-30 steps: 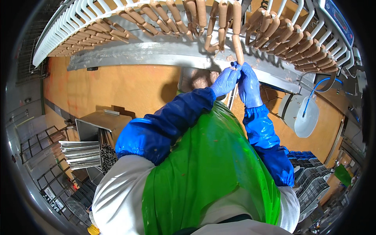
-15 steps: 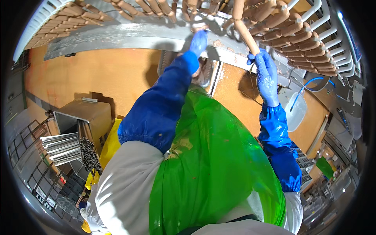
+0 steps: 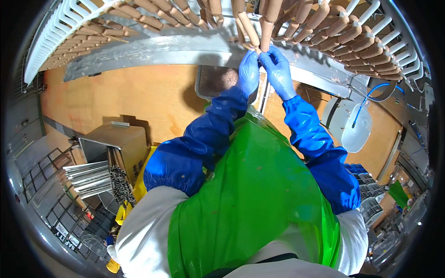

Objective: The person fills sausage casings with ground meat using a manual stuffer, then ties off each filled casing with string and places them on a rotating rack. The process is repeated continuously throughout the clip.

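Note:
My blue-gloved left hand [image 3: 248,74] and right hand [image 3: 278,72] meet near the top centre, fingers closed at the bottom of hanging sausage links [image 3: 267,30]. The left pinches the thin joint [image 3: 257,49] below a paler link [image 3: 250,31]; the right is closed at the lower end of the link beside it, its fingertips partly hidden. More sausage strings [image 3: 153,21] hang on white rack prongs [image 3: 383,24] to either side, above a long steel ledge [image 3: 116,57].
Below the ledge are a tray of minced meat [image 3: 201,81] and an orange floor [image 3: 74,106]. A steel bin of metal rods [image 3: 122,136] stands at left; a white basin [image 3: 357,132] with a blue hose [image 3: 372,90] and stacked crates [image 3: 361,178] are at right.
My left hand, apart from the right half a second ago, has come back rightward beside it at the links. My right hand has moved left. The view has shifted slightly too.

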### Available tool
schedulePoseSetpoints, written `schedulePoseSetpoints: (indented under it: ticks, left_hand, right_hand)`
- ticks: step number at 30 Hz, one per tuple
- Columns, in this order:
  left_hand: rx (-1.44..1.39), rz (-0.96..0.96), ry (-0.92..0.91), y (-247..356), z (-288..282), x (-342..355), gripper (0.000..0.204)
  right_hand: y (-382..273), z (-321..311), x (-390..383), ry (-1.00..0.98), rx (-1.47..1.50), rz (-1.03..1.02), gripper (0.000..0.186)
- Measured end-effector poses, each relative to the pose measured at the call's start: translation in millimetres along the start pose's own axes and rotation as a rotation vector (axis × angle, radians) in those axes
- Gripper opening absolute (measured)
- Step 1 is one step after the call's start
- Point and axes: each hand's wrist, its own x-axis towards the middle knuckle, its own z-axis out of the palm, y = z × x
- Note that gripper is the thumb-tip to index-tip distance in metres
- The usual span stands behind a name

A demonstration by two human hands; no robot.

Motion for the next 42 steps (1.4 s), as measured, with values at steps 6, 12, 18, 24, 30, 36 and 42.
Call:
schedulePoseSetpoints:
  ticks: [6,12,18,24,30,36,42]
  left_hand:
    - [0.566,0.310,-0.414,76,-65,-3,0.023]
    - [0.744,0.714,-0.746,160,-61,-6,0.017]
    - [0.786,1.111,-0.779,124,-63,59,0.016]
    - [0.603,0.435,-0.736,95,-63,73,0.026]
    - [0.396,0.199,-0.444,107,-56,-7,0.020]
    - [0.369,0.236,-0.360,108,-69,-11,0.023]
    - [0.523,0.234,-0.303,108,-96,-14,0.017]
  right_hand:
    - [-19,-4,-17,-0.234,0.065,0.058,0.031]
    - [-9,12,-25,0.052,0.021,-0.079,0.036]
    - [17,34,-27,0.269,0.805,0.124,0.045]
    - [5,37,-28,0.224,0.793,0.136,0.026]
    - [-5,36,-32,0.526,0.650,-0.097,0.020]
    - [7,49,-39,0.186,0.550,-0.128,0.008]
    - [16,56,-42,0.101,0.221,-0.147,0.015]
